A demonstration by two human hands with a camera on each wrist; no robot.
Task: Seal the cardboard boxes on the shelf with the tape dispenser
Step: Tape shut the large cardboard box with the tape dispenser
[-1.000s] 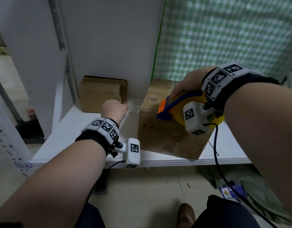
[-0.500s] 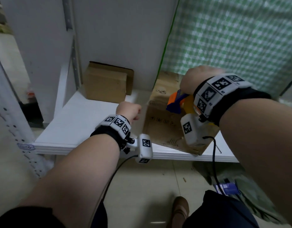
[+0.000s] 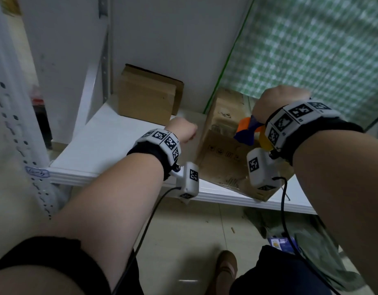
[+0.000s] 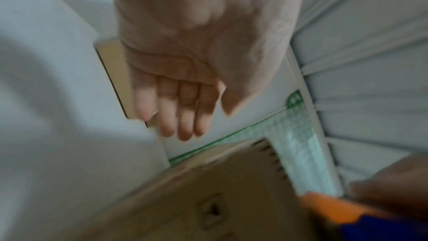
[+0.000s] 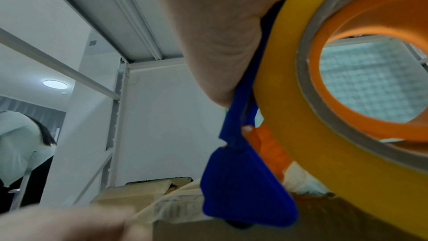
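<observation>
A brown cardboard box (image 3: pixel 222 165) stands askew at the front of the white shelf (image 3: pixel 111 141), one corner over the edge. My right hand (image 3: pixel 277 103) grips the blue and orange tape dispenser (image 3: pixel 245 133) with its yellow tape roll (image 5: pixel 301 135), low over the box top (image 5: pixel 185 208). My left hand (image 3: pixel 182 130) hovers beside the box's upper left edge. In the left wrist view its fingers (image 4: pixel 183 113) are straight and hold nothing. A smaller cardboard box (image 3: pixel 147 96) sits at the back left.
A green checked curtain (image 3: pixel 311 50) hangs behind the box on the right. A white upright (image 3: pixel 104 50) bounds the shelf on the left. A green cloth (image 3: pixel 311 241) and my shoe (image 3: pixel 226 267) are on the floor below. Another person (image 5: pixel 23 144) stands far left.
My right hand has carried the dispenser farther back along the box top. My left hand stays by the box's left edge. My head has shifted, so the shelf sits differently in view.
</observation>
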